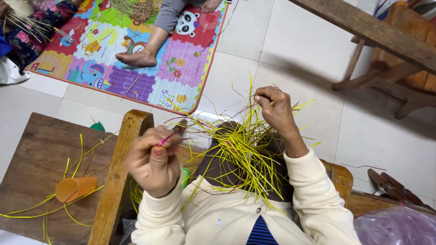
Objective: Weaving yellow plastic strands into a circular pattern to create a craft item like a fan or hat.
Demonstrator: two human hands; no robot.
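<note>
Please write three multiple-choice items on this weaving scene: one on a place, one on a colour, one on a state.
1. Where does the orange cup lie?
A. on the play mat
B. on the wooden table
C. on the person's lap

2. What colour are most of the strips in the lap?
A. yellow-green
B. blue
C. white

3. How is the left hand?
A. flat and open
B. closed around a pink strip
C. resting on the floor

Answers: B, the cup lies on its side on the brown tabletop; A, the bundle under the right hand is yellow-green; B, its fingers are curled on the pink strip.
</note>
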